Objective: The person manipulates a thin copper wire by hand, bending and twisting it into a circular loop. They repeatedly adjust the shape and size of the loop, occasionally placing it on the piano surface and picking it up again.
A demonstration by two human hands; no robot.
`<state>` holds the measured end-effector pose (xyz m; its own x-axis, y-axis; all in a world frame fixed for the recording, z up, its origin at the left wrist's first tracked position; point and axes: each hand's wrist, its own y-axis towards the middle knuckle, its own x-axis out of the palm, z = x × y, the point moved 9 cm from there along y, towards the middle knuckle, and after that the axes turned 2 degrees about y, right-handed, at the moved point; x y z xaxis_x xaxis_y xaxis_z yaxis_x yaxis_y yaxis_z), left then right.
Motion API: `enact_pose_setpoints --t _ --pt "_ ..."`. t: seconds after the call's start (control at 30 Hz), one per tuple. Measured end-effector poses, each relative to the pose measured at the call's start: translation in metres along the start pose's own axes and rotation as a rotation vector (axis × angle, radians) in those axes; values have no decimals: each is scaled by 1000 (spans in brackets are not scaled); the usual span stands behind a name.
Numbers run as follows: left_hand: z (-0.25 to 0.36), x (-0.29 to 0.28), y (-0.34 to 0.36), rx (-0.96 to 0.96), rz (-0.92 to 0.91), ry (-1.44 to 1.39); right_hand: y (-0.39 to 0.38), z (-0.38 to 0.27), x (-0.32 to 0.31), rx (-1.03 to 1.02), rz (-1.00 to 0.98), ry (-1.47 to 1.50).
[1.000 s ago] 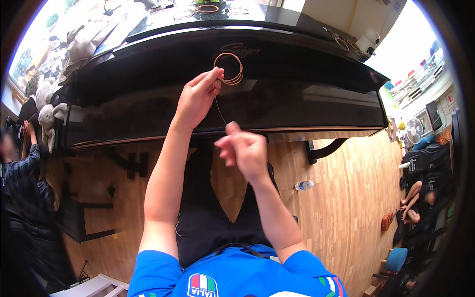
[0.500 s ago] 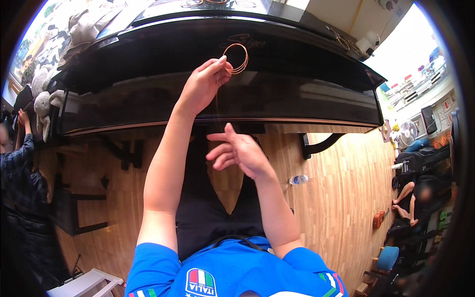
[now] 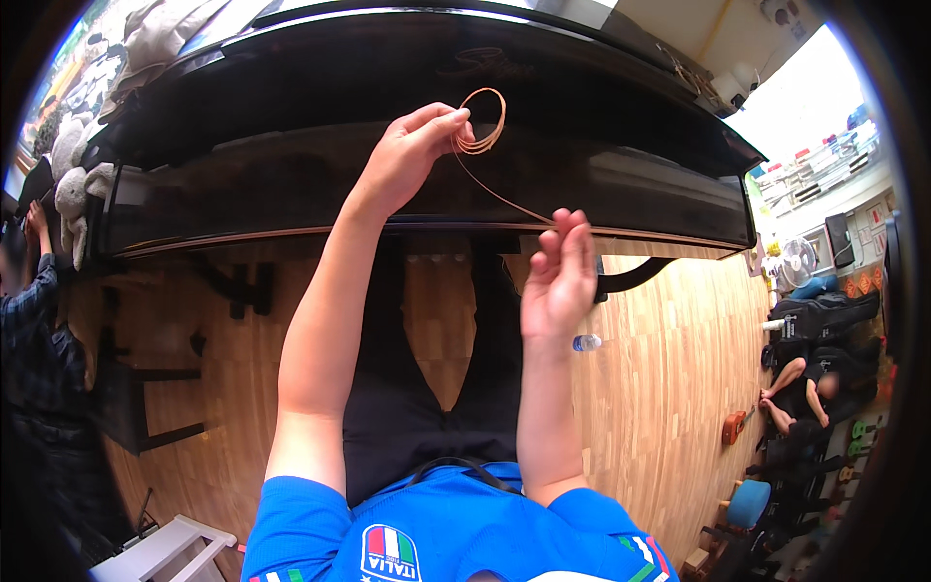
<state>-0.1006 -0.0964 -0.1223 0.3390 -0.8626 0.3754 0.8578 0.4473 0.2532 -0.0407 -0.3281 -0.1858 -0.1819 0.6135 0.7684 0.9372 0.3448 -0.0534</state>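
A thin copper-coloured wire coil (image 3: pixel 482 145) is pinched in the fingertips of my left hand (image 3: pixel 412 155), held up in front of the black piano's glossy front (image 3: pixel 621 160). A single strand (image 3: pixel 495 194) sags from the coil down to my right hand (image 3: pixel 560 276), lower and to the right. The fingers of my right hand are bent round the strand near their tips, with the palm turned upward.
Grey plush toys (image 3: pixel 73 204) hang at the piano's left end, where another person's arm (image 3: pixel 44 252) shows. A bottle (image 3: pixel 587 342) stands on the wooden floor (image 3: pixel 650 407). A person (image 3: pixel 810 398) sits at the right near a small guitar (image 3: pixel 734 427), black cases and a blue stool (image 3: pixel 752 501).
My right hand has moved right and up, turning palm upward and closing on the strand, which now slants rightward. My left hand with the coil has shifted up and to the right.
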Motion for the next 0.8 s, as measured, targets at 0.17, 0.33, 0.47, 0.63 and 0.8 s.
enact_pose_setpoints --t 0.17,0.33,0.47,0.63,0.8 --pt "1 4 3 32 16 171 43 -29 82 -90 -424 -395" --pt "3 3 3 93 55 293 72 8 115 5 -711 -849" --pt "5 1 3 87 116 409 74 15 128 60 -749 -611" --pt "6 3 4 79 115 470 89 16 133 -133 -766 -581" --pt "5 2 4 85 121 384 110 9 119 -176 -562 -528"
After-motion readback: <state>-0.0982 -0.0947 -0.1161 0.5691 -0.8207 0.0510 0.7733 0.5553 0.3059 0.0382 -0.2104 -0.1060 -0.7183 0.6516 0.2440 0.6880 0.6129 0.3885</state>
